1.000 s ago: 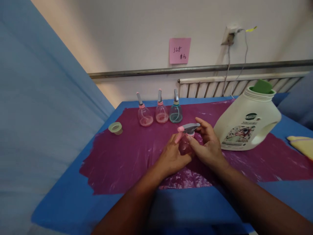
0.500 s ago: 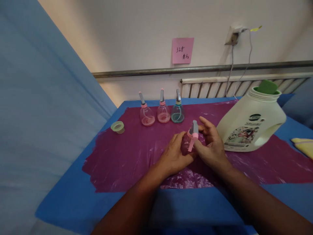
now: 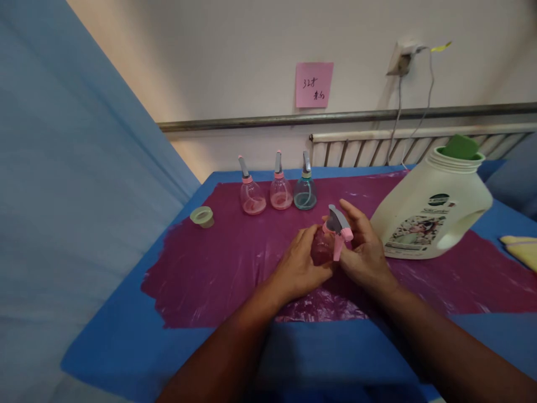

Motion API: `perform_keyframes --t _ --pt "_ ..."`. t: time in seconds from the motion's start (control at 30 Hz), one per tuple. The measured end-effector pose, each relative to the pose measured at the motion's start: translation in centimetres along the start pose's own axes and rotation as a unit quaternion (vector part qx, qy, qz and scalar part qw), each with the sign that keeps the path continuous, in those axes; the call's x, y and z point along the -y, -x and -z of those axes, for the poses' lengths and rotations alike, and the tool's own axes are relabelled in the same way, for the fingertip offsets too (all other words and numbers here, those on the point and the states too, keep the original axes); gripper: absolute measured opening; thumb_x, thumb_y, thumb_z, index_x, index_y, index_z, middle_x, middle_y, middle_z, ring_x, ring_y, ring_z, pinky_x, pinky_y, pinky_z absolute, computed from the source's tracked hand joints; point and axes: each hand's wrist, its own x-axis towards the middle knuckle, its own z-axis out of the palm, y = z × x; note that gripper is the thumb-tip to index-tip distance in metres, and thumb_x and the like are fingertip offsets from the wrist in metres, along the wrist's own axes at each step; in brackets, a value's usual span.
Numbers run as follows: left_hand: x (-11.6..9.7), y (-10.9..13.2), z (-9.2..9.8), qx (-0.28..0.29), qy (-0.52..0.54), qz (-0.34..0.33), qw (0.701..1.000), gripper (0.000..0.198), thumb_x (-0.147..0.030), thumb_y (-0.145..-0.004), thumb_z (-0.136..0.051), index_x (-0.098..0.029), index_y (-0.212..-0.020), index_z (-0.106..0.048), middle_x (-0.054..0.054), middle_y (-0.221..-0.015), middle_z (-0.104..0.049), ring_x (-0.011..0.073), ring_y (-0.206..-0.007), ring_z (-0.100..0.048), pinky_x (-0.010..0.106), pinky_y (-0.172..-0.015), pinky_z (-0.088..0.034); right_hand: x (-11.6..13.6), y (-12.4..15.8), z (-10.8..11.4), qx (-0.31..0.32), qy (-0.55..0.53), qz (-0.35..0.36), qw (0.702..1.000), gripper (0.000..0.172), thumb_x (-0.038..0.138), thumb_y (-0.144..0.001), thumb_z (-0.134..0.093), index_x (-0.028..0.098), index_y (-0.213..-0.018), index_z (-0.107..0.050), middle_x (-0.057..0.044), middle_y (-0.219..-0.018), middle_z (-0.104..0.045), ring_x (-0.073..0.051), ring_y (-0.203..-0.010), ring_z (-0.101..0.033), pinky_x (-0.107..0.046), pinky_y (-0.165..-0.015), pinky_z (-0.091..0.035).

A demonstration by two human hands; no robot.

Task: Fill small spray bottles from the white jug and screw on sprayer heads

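A small round pink spray bottle (image 3: 323,249) stands on the purple plastic sheet (image 3: 218,268) between my hands. My left hand (image 3: 298,267) is wrapped round its body from the left. My right hand (image 3: 361,252) grips the grey and pink trigger head (image 3: 339,225) on top, with the pink trigger pointing down towards me and a little right.
Three small spray bottles, two pink (image 3: 251,197) (image 3: 280,193) and one teal (image 3: 305,193), stand in a row at the back. A big white detergent jug (image 3: 432,210) with a green cap sits on the right. A pale green cup (image 3: 202,216) is left, a yellow cloth (image 3: 520,249) far right.
The trigger head has turned on the bottle: its trigger pointed left a second ago and now faces me and slightly right. My right hand turned with it; my left kept hold of the body.
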Motion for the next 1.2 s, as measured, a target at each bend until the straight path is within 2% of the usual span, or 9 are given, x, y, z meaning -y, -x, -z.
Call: perform_keyframes --t 0.13,0.27,0.43,0.53,0.63,0.8,0.97,1.1,1.2 --pt "-0.2 -0.1 0.0 0.000 -0.005 0.011 1.000 0.066 -0.024 -0.087 -0.085 -0.029 -0.149 -0.062 0.011 -0.146 -0.072 0.0356 -0.137 -0.071 0.053 -0.114 -0.060 -0.1 -0.2 0.0 -0.036 0.019 0.003 0.999 0.085 0.035 -0.087 -0.097 0.034 -0.164 -0.061 -0.010 -0.147 -0.077 -0.029 -0.124 -0.079 -0.055 -0.114 -0.065" --pt "-0.1 0.0 0.0 0.001 0.000 0.010 1.000 0.067 -0.034 -0.091 -0.089 -0.029 -0.151 -0.061 0.012 -0.151 -0.071 0.0369 -0.141 -0.069 0.056 -0.119 -0.058 -0.1 -0.4 0.2 -0.046 0.009 0.005 0.999 0.088 0.036 -0.085 -0.100 0.034 -0.165 -0.061 -0.009 -0.138 -0.081 -0.027 -0.112 -0.082 -0.049 -0.102 -0.070" --pt "0.0 0.1 0.1 -0.004 0.006 0.014 1.000 0.070 -0.040 -0.093 -0.090 -0.031 -0.156 -0.060 0.012 -0.155 -0.069 0.0368 -0.145 -0.068 0.057 -0.124 -0.055 -0.3 -0.3 0.7 -0.015 0.017 -0.016 1.000 0.085 0.037 -0.093 -0.094 0.036 -0.170 -0.058 -0.012 -0.156 -0.076 -0.033 -0.131 -0.080 -0.060 -0.115 -0.066" --pt "0.0 0.0 0.1 -0.003 0.004 0.015 1.000 0.068 -0.040 -0.093 -0.090 -0.030 -0.154 -0.061 0.013 -0.155 -0.069 0.0368 -0.145 -0.068 0.057 -0.125 -0.054 -0.3 -0.1 0.9 0.000 0.020 -0.006 1.000 0.080 0.037 -0.098 -0.088 0.037 -0.172 -0.056 -0.012 -0.158 -0.075 -0.035 -0.137 -0.078 -0.065 -0.121 -0.062" --pt "-0.1 0.0 0.2 0.006 -0.010 0.014 1.000 0.070 -0.040 -0.091 -0.092 -0.029 -0.153 -0.061 0.014 -0.155 -0.069 0.0382 -0.145 -0.067 0.058 -0.124 -0.054 0.2 0.1 1.0 -0.021 0.021 0.019 0.999 0.074 0.035 -0.100 -0.086 0.038 -0.169 -0.059 -0.012 -0.158 -0.075 -0.036 -0.140 -0.076 -0.064 -0.120 -0.063" --pt "-0.5 -0.1 0.2 0.013 -0.021 0.021 0.999 0.070 -0.042 -0.092 -0.090 -0.027 -0.154 -0.061 0.014 -0.153 -0.069 0.0391 -0.144 -0.067 0.059 -0.122 -0.056 2.3 0.3 1.1 -0.077 0.042 0.056 0.995 0.067 0.031 -0.099 -0.086 0.040 -0.162 -0.065 -0.009 -0.141 -0.082 -0.032 -0.122 -0.083 -0.059 -0.108 -0.070" --pt "-0.2 0.0 -0.1 0.011 -0.041 0.040 0.998 0.085 -0.039 -0.088 -0.090 -0.027 -0.164 -0.054 0.016 -0.161 -0.064 0.0422 -0.153 -0.062 0.063 -0.129 -0.051 5.1 -0.3 1.2 -0.150 0.044 0.082 0.984 0.065 0.034 -0.090 -0.097 0.034 -0.151 -0.075 -0.008 -0.129 -0.086 -0.030 -0.111 -0.085 -0.052 -0.100 -0.073" --pt "0.3 0.1 -0.2 0.014 -0.044 0.038 0.998 0.089 -0.045 -0.090 -0.090 -0.027 -0.168 -0.051 0.017 -0.167 -0.060 0.0447 -0.160 -0.056 0.066 -0.133 -0.047 8.4 -0.7 2.1 -0.181 0.070 0.115 0.974 0.040 0.036 -0.094 -0.094 0.028 -0.132 -0.083 -0.010 -0.124 -0.087 -0.031 -0.112 -0.085 -0.054 -0.103 -0.071" --pt "0.9 0.2 -0.4 0.015 -0.038 0.030 0.999 0.093 -0.051 -0.090 -0.091 -0.027 -0.170 -0.049 0.018 -0.171 -0.058 0.0449 -0.162 -0.055 0.066 -0.134 -0.046 10.9 -0.7 2.8 -0.175 0.118 0.166 0.963 0.023 0.033 -0.096 -0.092 0.031 -0.117 -0.086 -0.008 -0.123 -0.086 -0.032 -0.114 -0.083 -0.056 -0.109 -0.067"
